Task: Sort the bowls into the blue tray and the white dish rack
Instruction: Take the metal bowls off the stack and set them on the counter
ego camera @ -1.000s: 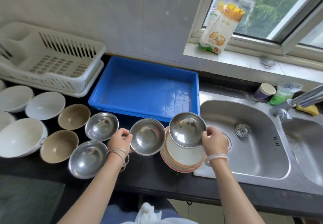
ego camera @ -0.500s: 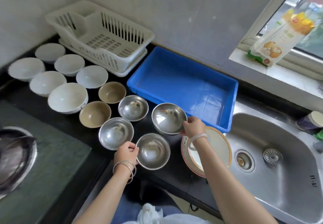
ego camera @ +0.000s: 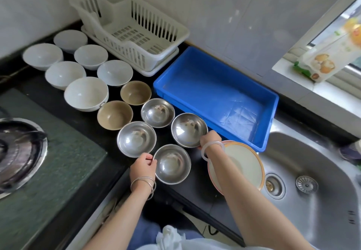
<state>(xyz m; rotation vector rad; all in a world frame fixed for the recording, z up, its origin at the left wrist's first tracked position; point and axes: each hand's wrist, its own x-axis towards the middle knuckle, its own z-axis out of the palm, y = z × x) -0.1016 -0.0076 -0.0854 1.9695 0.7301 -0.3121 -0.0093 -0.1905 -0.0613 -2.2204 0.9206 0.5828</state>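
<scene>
Several steel bowls sit on the black counter. My left hand [ego camera: 144, 166] grips the left rim of the nearest steel bowl [ego camera: 172, 164]. My right hand [ego camera: 210, 139] holds the right rim of another steel bowl [ego camera: 188, 129], just in front of the blue tray [ego camera: 224, 95]. Two more steel bowls [ego camera: 136, 139] [ego camera: 157, 112] rest to the left. Two brown bowls [ego camera: 115, 114] [ego camera: 135, 92] and several white bowls [ego camera: 86, 93] stand further left. The white dish rack [ego camera: 129, 27] stands against the wall, with nothing in it. The blue tray holds nothing either.
A cream plate with an orange rim [ego camera: 243, 164] leans at the sink's edge under my right forearm. The steel sink [ego camera: 312, 181] is on the right, a gas burner [ego camera: 17, 152] on the left. A snack bag [ego camera: 322, 62] stands on the window sill.
Both hands lowered their steel bowls from above the plate onto the counter, left of it. The view swung left and now takes in the burner and more white bowls.
</scene>
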